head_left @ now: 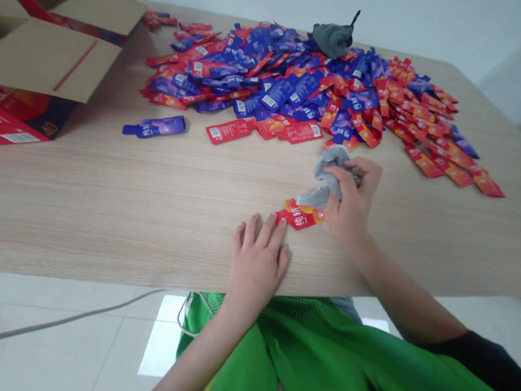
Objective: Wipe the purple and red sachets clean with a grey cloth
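A red and orange pouch (pixel 303 215) lies flat on the wooden table near its front edge. My left hand (pixel 258 258) rests palm down, fingers outstretched, with fingertips on the pouch's narrow spout end. In my right hand (pixel 352 202) is a crumpled grey cloth (pixel 332 170), gripped between thumb and fingers. Part of the cloth hangs over the upper right of the pouch and hides that corner. Above my right hand spreads a large heap of red and blue-purple pouches (pixel 278 89).
An open cardboard box (pixel 8 118) stands at the back left, one flap reaching over the table (pixel 103 192). A single purple pouch (pixel 157 127) lies apart from the heap. Behind the heap sits a dark grey bundle (pixel 333 40). A cable (pixel 70 319) runs below the front edge.
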Action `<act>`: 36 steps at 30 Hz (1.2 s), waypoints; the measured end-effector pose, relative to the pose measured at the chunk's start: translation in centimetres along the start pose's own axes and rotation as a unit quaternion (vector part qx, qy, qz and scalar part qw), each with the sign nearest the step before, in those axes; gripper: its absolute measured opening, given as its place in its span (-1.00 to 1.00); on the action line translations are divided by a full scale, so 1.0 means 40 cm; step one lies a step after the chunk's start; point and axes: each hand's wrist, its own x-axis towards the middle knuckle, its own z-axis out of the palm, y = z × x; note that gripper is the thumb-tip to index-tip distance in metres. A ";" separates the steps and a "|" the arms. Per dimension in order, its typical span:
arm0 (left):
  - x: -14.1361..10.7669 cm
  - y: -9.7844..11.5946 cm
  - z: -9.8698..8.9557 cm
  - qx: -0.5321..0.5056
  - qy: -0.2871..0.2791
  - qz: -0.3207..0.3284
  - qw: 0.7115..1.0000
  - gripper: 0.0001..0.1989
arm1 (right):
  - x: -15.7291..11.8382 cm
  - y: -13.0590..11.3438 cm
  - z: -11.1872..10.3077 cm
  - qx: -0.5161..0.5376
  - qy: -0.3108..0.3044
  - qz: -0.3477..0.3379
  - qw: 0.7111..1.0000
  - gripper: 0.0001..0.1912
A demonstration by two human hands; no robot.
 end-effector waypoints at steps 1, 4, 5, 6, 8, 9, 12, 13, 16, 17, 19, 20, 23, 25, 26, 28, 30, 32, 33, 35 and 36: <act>0.000 0.001 0.000 -0.001 -0.001 -0.002 1.000 -0.53 | -0.015 -0.008 0.006 -0.005 -0.026 -0.011 1.000 -0.66; 0.002 0.002 -0.001 -0.003 -0.006 -0.003 1.000 -0.54 | -0.062 -0.011 0.011 -0.017 -0.180 -0.049 0.982 -0.65; 0.003 0.003 -0.001 -0.005 -0.008 -0.003 1.000 -0.54 | -0.073 -0.008 0.007 -0.016 -0.222 -0.057 0.973 -0.62; 0.004 0.003 -0.002 -0.006 -0.010 -0.003 1.000 -0.54 | -0.081 -0.006 0.000 -0.013 -0.252 -0.061 0.966 -0.56; 0.005 0.003 -0.004 -0.008 -0.013 -0.006 1.000 -0.54 | -0.087 -0.004 -0.017 -0.002 -0.284 -0.064 0.957 -0.39; 0.005 0.003 -0.004 -0.009 -0.014 -0.007 1.000 -0.54 | -0.087 -0.003 -0.025 0.002 -0.295 -0.067 0.953 -0.30; 0.005 0.002 -0.004 -0.010 -0.018 -0.006 1.000 -0.54 | -0.083 0.010 -0.038 0.011 -0.320 -0.091 0.943 -0.20; 0.004 0.001 -0.003 -0.010 -0.019 -0.004 1.000 -0.54 | -0.081 0.021 -0.038 0.018 -0.323 -0.102 0.941 -0.28; 0.003 0.001 -0.001 -0.007 -0.018 -0.003 1.000 -0.54 | -0.068 0.070 -0.033 0.064 -0.301 -0.112 0.945 -0.56; 0.003 0.001 -0.001 -0.006 -0.017 -0.004 1.000 -0.55 | -0.061 0.084 -0.032 0.080 -0.280 -0.099 0.952 -0.58; 0.004 0.001 0.000 -0.004 -0.015 -0.005 1.000 -0.55 | -0.046 0.092 -0.032 0.101 -0.217 -0.050 0.970 -0.63; 0.004 0.001 -0.001 -0.003 -0.014 -0.005 1.000 -0.55 | -0.040 0.082 -0.034 0.106 -0.185 -0.028 0.977 -0.63; 0.006 0.002 -0.003 0.002 -0.011 0.002 1.000 -0.56 | -0.041 0.012 -0.034 0.092 -0.167 -0.040 0.981 -0.56; 0.006 0.002 -0.004 0.007 -0.010 0.005 1.000 -0.56 | -0.059 -0.038 -0.026 0.040 -0.224 -0.093 0.969 -0.51; 0.006 0.003 -0.003 0.008 -0.009 0.005 1.000 -0.57 | -0.070 -0.051 -0.020 0.005 -0.252 -0.110 0.961 -0.50; 0.006 0.002 -0.002 0.009 -0.009 0.004 1.000 -0.57 | -0.092 -0.043 -0.009 -0.057 -0.278 -0.110 0.953 -0.51; 0.006 0.001 0.001 0.006 -0.010 0.005 1.000 -0.56 | -0.102 0.008 -0.008 -0.083 -0.265 -0.079 0.957 -0.51; 0.005 0.000 0.003 0.004 -0.013 0.006 1.000 -0.55 | -0.097 0.078 -0.021 -0.079 -0.241 -0.045 0.966 -0.53; 0.005 0.000 0.004 0.004 -0.013 0.006 1.000 -0.55 | -0.088 0.109 -0.032 -0.072 -0.230 -0.034 0.970 -0.54; 0.005 -0.001 0.005 0.005 -0.013 0.005 1.000 -0.54 | -0.065 0.142 -0.059 -0.053 -0.196 -0.013 0.979 -0.58; 0.005 -0.001 0.004 0.005 -0.012 0.005 1.000 -0.55 | -0.053 0.140 -0.071 -0.043 -0.172 -0.002 0.984 -0.60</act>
